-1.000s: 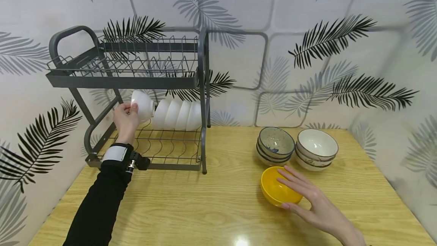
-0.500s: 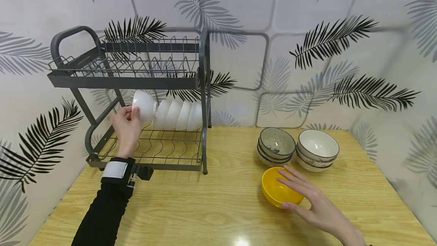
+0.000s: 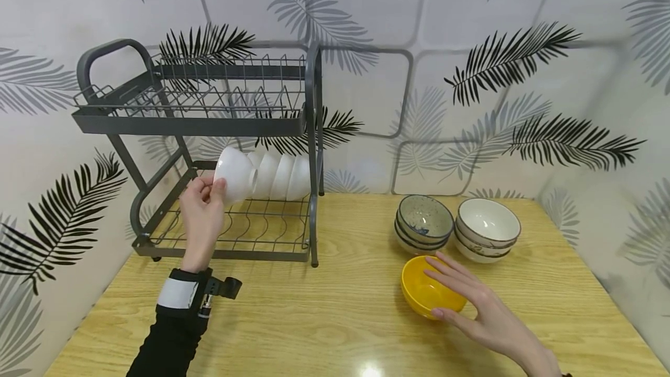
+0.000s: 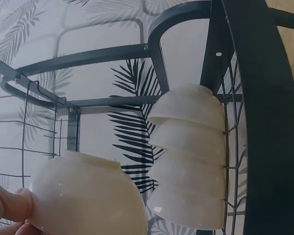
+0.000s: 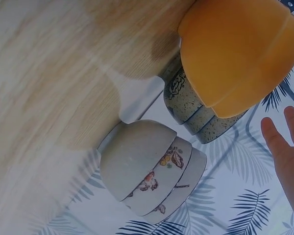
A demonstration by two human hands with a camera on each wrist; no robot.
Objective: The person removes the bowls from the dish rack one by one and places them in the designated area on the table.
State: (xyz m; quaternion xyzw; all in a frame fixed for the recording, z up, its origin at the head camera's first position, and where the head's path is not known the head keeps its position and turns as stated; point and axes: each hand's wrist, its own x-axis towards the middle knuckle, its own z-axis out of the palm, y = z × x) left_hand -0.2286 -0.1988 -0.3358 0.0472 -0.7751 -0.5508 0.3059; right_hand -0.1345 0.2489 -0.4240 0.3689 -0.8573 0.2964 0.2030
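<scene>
My left hand (image 3: pixel 201 214) pinches the rim of a white bowl (image 3: pixel 235 174) between thumb and fingers. That bowl is tilted on its side, its base facing right, in front of the lower tier of a dark grey dish rack (image 3: pixel 225 255). Just right of it, several white bowls (image 4: pixel 188 147) stand on edge in a nested row in the rack. Over the table my right hand (image 3: pixel 484 307) has its fingers extended and spread beside a yellow bowl (image 3: pixel 426 290). In the right wrist view, fingers (image 5: pixel 289 132) show apart from the yellow bowl's outer wall (image 5: pixel 240 54).
Behind the yellow bowl stand a stack of speckled grey-blue bowls (image 3: pixel 424 220) and a stack of cream bowls (image 3: pixel 487 228) with a brown rim and leaf decoration. The upper rack tier (image 3: pixel 204 98) overhangs the lower one. A patterned wall (image 3: pixel 366 92) closes the back.
My left hand has drawn the white bowl away from the row, toward me and slightly right and down. My right hand and the yellow bowl look almost unmoved.
</scene>
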